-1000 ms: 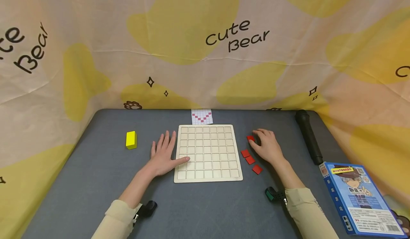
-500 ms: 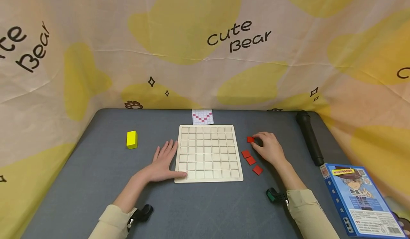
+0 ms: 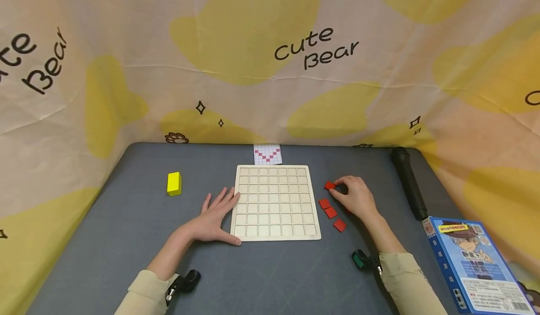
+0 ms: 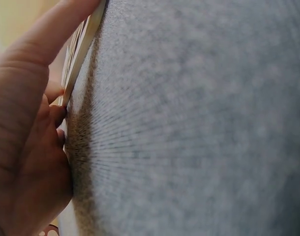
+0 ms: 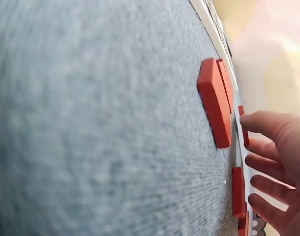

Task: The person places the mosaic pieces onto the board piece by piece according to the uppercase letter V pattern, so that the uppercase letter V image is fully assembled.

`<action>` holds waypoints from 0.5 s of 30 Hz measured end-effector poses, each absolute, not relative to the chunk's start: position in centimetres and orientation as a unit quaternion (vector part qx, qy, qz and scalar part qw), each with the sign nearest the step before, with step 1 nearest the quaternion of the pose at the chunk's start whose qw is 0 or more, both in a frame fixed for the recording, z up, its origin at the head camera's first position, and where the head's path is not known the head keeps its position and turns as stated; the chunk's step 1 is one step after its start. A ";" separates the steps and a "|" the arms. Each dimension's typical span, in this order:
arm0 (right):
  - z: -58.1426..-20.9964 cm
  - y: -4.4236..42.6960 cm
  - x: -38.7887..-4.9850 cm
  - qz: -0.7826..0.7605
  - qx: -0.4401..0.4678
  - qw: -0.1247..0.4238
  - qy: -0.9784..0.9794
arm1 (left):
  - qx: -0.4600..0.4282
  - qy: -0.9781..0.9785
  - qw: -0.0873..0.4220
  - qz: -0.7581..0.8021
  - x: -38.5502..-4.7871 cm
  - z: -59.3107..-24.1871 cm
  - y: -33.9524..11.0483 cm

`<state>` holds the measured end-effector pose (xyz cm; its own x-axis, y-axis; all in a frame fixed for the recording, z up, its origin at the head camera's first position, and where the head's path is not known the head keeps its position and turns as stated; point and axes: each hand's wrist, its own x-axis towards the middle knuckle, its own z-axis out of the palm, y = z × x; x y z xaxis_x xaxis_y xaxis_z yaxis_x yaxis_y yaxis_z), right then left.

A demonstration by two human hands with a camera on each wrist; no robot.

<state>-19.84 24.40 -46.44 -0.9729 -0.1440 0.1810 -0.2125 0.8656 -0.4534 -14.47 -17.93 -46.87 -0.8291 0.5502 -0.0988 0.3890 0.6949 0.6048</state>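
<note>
A pale square grid board (image 3: 274,202) lies on the table. My left hand (image 3: 211,223) rests at its left side, fingertips on the left edge and thumb at the near left corner. In the left wrist view the thumb (image 4: 32,54) lies along the board's rim. My right hand (image 3: 356,198), to the right of the board, pinches a red square tile (image 3: 329,185) between thumb and fingertips. The right wrist view shows this held tile (image 5: 244,129) edge-on. Other red tiles (image 3: 331,212) lie nearby, and more red pieces (image 5: 238,191) show below the hand in the right wrist view.
Behind the board stands a small card (image 3: 267,154) with a V of pink squares. A yellow block (image 3: 174,183) sits at the left. On the right are a black microphone-like object (image 3: 409,183) and a blue box (image 3: 478,263). A printed cloth (image 3: 253,71) hangs behind the table.
My left hand has slid nearer along the board, its thumb moving from the grid to the near corner. My right hand has drawn back slightly, and the pinched tile has tilted.
</note>
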 end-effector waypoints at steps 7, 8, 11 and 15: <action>-46.5 23.0 -19.0 0.281 0.113 0.081 -0.950 | 0.269 0.912 0.136 0.279 -14.4 -47.2 -17.9; -46.5 22.7 -18.8 0.288 0.116 0.077 -0.947 | 0.270 0.912 0.136 0.278 -14.4 -47.2 -17.9; -46.3 21.8 -18.4 0.306 0.125 0.068 -0.942 | 0.270 0.912 0.137 0.276 -14.4 -47.3 -17.9; -46.0 20.3 -18.0 0.320 0.151 0.062 -0.933 | 0.266 0.912 0.135 0.280 -14.4 -47.2 -17.9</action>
